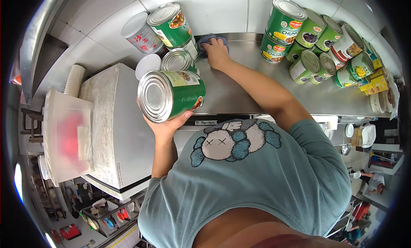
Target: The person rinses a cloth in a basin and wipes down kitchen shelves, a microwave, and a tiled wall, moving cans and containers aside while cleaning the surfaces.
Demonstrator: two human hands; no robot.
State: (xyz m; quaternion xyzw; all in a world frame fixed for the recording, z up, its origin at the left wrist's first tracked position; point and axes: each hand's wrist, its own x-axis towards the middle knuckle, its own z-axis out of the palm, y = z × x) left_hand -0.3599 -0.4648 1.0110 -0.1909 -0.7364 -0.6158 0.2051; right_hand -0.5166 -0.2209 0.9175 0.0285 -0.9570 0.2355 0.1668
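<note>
My left hand (pixel 168 127) is closed round a large green tin can (pixel 188 95), held tilted at the front left of the steel shelf. Stretched toward the back wall, my right hand (pixel 217 53) grips a bunched blue-grey cloth (pixel 211 37) and presses it on the steel surface (pixel 239 72). Just left of the cloth stand two stacked green cans, the top one (pixel 170 24) showing a food picture. Another can (pixel 178 59) stands behind the one I hold, partly hidden by it.
A silver tin with red lettering (pixel 141 33) and a white round lid (pixel 148 66) are at the left. Stacked pineapple cans (pixel 284 21) and several other cans (pixel 314 66) fill the right side. A plastic tub (pixel 68 136) sits on a white appliance (pixel 132 132). People are in the background.
</note>
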